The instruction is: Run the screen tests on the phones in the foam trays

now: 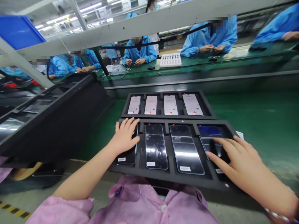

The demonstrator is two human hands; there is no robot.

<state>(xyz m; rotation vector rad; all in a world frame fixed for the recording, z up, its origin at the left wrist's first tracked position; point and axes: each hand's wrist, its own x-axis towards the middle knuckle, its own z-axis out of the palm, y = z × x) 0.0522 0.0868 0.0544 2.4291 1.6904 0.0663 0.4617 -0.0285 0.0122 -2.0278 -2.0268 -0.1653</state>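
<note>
A black foam tray (pixel 143 174) lies at the near edge of the green bench, with several dark-screened smartphones in its slots. My left hand (pixel 125 135) rests with spread fingers over the leftmost phone (pixel 127 157); its fingertips reach the tray's far rim. Over the rightmost phone (pixel 207 132) is my right hand (pixel 240 158), thumb and index finger apart near the screen, nothing held. Between them sit two more phones, one left of centre (pixel 156 146) and one right of centre (pixel 187 149), each with a white label at its lower end.
Behind it, a second black tray (pixel 161 117) holds several phones with lit white screens (pixel 150 104). A tall stack of black trays (pixel 58 124) stands at left. Across the green bench (pixel 254 102), people in blue jackets work beside a white parts tray (pixel 170 60). A beam (pixel 130 26) crosses above.
</note>
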